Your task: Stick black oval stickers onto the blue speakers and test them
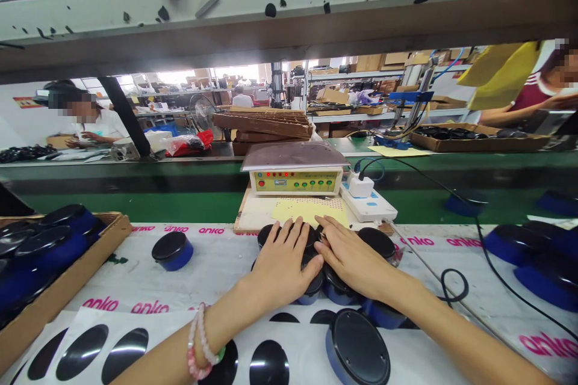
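My left hand (pixel 284 261) lies palm down, fingers outstretched, over a cluster of round blue cases with glossy black tops. Beside it my right hand (pixel 350 255) rests on the same cluster, fingers extended and the two thumbs close together. Parts of the cluster show around the hands: a case (pixel 378 243) to the right and another case (pixel 311 289) below; the rest is covered. Nearer to me, a case (pixel 357 346) with a black face sits on white sheets (pixel 311 367) bearing black round stickers (pixel 270 362). A lone case (pixel 172 251) stands left of my hands.
A cardboard tray (pixel 67 286) of cases stands at left. More cases (pixel 548 274) lie at right beside a black cable (pixel 510 295). Ahead are a control box (pixel 295 181), a power strip (pixel 370 204) and a green conveyor (pixel 189 192). An overhead shelf (pixel 289 24) spans above; two people sit opposite.
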### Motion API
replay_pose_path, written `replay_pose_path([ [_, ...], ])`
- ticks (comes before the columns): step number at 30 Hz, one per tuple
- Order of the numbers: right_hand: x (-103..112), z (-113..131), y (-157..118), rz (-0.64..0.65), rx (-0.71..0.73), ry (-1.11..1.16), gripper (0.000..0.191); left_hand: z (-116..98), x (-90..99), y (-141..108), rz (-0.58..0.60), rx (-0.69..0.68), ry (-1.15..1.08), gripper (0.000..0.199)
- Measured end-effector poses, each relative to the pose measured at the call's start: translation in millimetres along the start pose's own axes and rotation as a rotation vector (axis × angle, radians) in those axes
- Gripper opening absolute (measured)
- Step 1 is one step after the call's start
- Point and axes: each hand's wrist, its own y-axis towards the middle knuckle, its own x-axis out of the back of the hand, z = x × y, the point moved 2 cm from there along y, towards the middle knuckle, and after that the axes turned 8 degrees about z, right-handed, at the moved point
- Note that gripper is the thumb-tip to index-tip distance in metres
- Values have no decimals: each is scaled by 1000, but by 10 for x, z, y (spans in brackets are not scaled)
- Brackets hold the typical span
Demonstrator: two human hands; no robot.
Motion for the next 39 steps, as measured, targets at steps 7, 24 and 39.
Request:
replay_pose_path([
  [7,-10,22,-12,4,-9,18,60,-3,7,1,13,7,-2,65],
  [24,559,-494,-284,227,-264,12,23,-112,88,-51,-3,-205,-45,61],
  [39,766,-487,-314,136,-235,105,27,-159,-6,-74,60,-330,-11,62],
])
